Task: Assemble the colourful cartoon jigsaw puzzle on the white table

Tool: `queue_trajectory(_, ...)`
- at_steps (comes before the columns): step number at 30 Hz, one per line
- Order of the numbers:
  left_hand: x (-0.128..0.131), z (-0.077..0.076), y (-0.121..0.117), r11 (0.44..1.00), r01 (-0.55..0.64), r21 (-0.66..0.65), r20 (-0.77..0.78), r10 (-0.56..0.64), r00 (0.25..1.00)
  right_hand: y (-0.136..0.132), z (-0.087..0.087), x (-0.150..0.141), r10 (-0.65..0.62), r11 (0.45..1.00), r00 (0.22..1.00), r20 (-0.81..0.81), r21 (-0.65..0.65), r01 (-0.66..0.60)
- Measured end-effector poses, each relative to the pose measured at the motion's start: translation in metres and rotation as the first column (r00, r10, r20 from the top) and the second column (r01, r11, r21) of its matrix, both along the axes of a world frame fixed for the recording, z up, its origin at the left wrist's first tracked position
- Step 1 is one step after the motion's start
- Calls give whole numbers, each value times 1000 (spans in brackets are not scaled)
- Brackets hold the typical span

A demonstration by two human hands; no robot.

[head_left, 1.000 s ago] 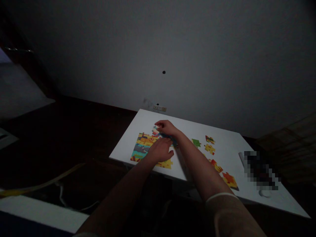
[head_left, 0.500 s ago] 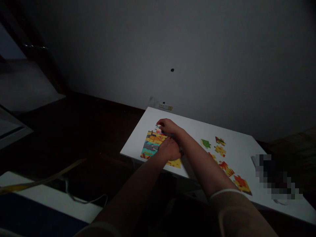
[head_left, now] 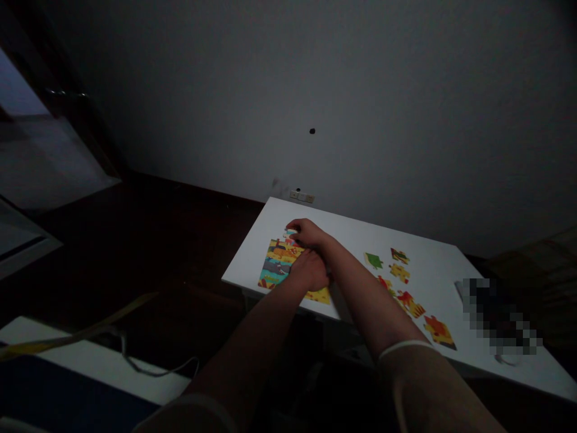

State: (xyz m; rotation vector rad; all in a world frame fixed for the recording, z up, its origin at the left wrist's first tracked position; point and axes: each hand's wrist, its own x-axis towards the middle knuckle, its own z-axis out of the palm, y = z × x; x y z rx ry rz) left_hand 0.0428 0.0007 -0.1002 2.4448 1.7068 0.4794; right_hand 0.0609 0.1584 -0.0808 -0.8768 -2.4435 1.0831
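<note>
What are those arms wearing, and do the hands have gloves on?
No gloves: the left hand and right hand are bare. The right sleeve looks pale, with a thin white band at its cuff. The left sleeve is mostly in shadow, showing a pale edge.

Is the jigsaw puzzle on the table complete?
Not complete: the puzzle is a joined block, but loose pieces like the green one lie to its right.

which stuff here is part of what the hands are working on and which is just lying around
Part of the work:
- left hand
- right hand
- partly built jigsaw puzzle
- loose green piece
- loose orange piece

Just lying around:
- yellow strap
- pixelated object
- wall plate
- white table
</note>
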Motion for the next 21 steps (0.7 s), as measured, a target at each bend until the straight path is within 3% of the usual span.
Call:
queue_trajectory(4, 0, 1, -2, 998, -51, -26, -11, 51, 999, 6, 1, 15, -166, 963, 956, -240, -248, 105)
queue_trajectory(8, 1, -2, -2, 999, -44, -18, -3, 44, 999, 13, 5, 38, -300, 892, 902, -310, -427, 149)
queue_trajectory(15, 1, 2, -3, 998, -62, -28, -24, 61, 998, 7, 9, 41, -375, 871, 859, -349, -450, 197)
queue_trajectory(21, 0, 9, -5, 997, -69, -34, -45, 67, 997, -3, 9, 23, -316, 900, 917, -245, -384, 207)
